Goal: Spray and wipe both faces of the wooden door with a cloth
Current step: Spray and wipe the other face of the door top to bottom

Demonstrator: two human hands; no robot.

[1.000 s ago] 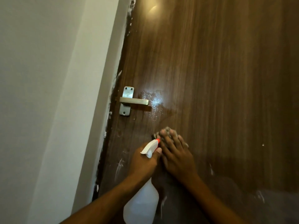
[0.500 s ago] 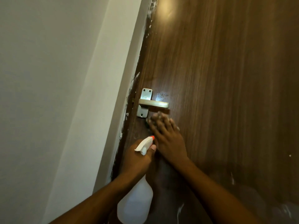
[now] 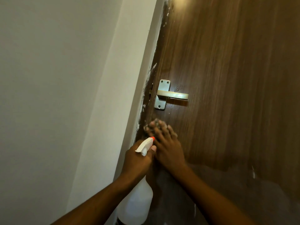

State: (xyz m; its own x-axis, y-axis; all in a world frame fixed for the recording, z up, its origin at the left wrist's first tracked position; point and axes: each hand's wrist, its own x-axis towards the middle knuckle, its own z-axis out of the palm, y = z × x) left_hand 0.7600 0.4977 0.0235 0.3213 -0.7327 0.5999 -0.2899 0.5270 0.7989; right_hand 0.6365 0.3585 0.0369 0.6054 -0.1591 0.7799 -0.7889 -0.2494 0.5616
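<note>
A plain pale wall (image 3: 48,78) fills the left of the scene, and a pale door frame (image 3: 123,78) borders it on the right. Right of the frame stands the wooden door (image 3: 227,78), closed or nearly so, with one face in view.

Near the bottom, the left hand (image 3: 138,158) is wrapped round the neck of a white spray bottle (image 3: 136,203). Its red nozzle tip points at the door.

Just right of it, the right hand (image 3: 167,146) lies with fingers spread over a cloth (image 3: 152,124), pressing it to the door below the lever handle (image 3: 172,95), close to the latch edge. The fingers are blurred.

Status: wiping of this face is in progress. White streaks and a dull film show on the lower right panel, so that area probably needs further passes. The opposite face is out of view, so its condition cannot be determined.
</note>
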